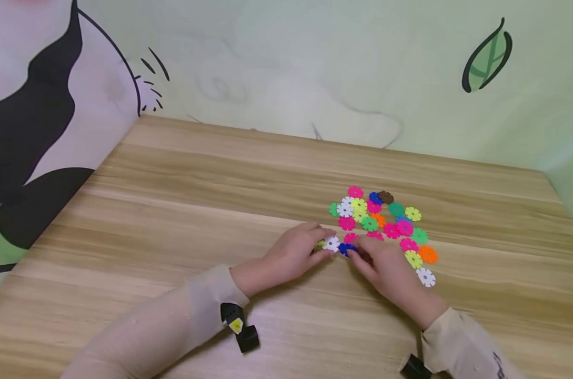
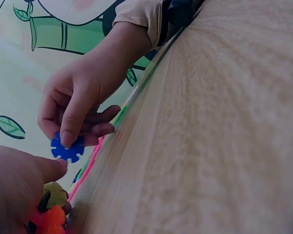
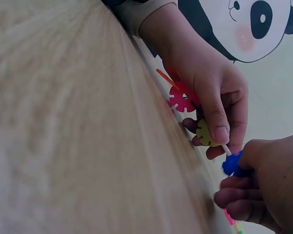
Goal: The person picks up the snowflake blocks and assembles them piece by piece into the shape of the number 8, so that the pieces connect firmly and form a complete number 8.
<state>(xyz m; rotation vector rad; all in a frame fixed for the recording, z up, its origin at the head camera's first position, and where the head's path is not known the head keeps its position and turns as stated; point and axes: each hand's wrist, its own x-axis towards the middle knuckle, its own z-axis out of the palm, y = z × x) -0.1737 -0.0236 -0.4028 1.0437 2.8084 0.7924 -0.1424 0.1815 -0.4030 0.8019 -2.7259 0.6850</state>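
My left hand (image 1: pixel 291 255) grips a short chain of notched plastic flower discs. Its white disc (image 1: pixel 332 243) faces the other hand. In the right wrist view a yellow disc (image 3: pixel 204 132), a pink disc (image 3: pixel 181 98) and the edge of an orange disc (image 3: pixel 166 78) show along that chain, partly covered by the fingers. Between thumb and fingers, my right hand (image 1: pixel 392 268) pinches a blue disc (image 2: pixel 74 151), held right at the edge of the white one. Both hands are low over the wooden table (image 1: pixel 248 184), fingertips close together.
Loose discs in pink, green, yellow, white, orange, blue and brown lie flat just beyond and beside my right hand, among them a brown disc (image 1: pixel 386 197) and a nearer white disc (image 1: pixel 426 277). A painted wall (image 1: pixel 277 68) borders the table's far edge.
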